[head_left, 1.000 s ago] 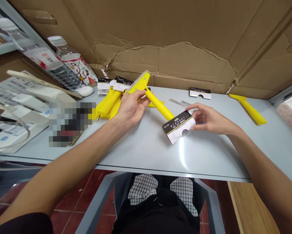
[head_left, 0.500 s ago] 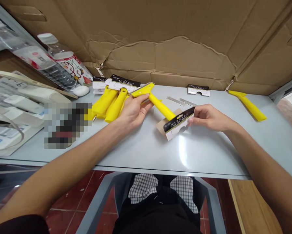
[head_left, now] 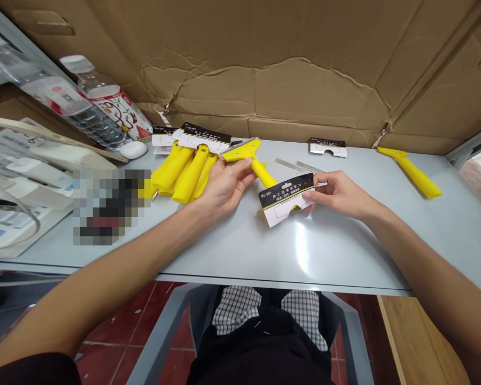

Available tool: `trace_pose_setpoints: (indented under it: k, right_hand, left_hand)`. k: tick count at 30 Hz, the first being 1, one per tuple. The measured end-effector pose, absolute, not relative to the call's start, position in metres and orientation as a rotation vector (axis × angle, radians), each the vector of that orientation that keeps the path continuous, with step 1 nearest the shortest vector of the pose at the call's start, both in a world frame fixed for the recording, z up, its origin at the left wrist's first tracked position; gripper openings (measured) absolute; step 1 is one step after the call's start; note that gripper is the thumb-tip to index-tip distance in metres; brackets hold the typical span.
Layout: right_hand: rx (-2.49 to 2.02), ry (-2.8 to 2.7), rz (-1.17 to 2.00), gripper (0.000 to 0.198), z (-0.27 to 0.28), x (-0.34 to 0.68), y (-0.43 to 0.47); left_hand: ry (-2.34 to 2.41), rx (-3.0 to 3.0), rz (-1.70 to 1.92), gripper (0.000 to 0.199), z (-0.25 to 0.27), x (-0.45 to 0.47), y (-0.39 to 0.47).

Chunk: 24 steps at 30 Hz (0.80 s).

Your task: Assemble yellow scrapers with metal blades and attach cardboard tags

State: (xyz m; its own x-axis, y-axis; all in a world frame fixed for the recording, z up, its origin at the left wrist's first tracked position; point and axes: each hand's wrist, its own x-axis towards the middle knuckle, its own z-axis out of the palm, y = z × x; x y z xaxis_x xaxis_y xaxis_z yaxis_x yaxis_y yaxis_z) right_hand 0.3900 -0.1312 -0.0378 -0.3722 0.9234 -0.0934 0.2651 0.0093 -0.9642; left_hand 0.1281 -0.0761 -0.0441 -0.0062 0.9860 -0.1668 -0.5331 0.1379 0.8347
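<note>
Between the fingers of my left hand [head_left: 228, 184] is a yellow scraper [head_left: 242, 152] with a metal blade edge, its head up and its handle slanting down to the right. My right hand [head_left: 334, 192] pinches the right end of a folded black-and-white header card [head_left: 282, 195]. The card lies over the lower end of the handle and hides it; a bit of yellow shows at the card's notch. Left of my left hand lie several yellow scrapers [head_left: 190, 174] with header cards on their handle ends. Thin metal blades [head_left: 294, 166] rest behind the held card.
Another header card [head_left: 327, 147] lies near the cardboard wall [head_left: 280, 96]. A yellow handle [head_left: 414, 174] is at the right. Plastic bottles [head_left: 115, 107], a white rounded object [head_left: 133, 150] and a blurred-out item [head_left: 112, 208] stand or lie at the left.
The card has moved slightly left and come over the handle's end, its printed face turned more toward me. The scraper has shifted a little to the right in my left hand.
</note>
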Motion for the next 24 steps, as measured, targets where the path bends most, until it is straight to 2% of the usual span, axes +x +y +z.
trace_pose_setpoints:
  k: [11, 16, 24]
  right_hand:
    - [-1.224, -1.662, 1.438, 0.026, -0.036, 0.382, -0.136]
    - [-1.193, -1.689, 1.48, 0.03, -0.036, 0.377, -0.138]
    - [-1.17, -1.422, 1.404, 0.033, -0.046, 0.373, -0.136]
  left_hand:
    - [0.832, 0.808, 1.306, 0.068, -0.044, 0.124, -0.076]
    - [0.854, 0.865, 1.206, 0.065, -0.045, 0.123, -0.076]
    - [0.848, 0.919, 1.134, 0.043, -0.047, 0.125, -0.079]
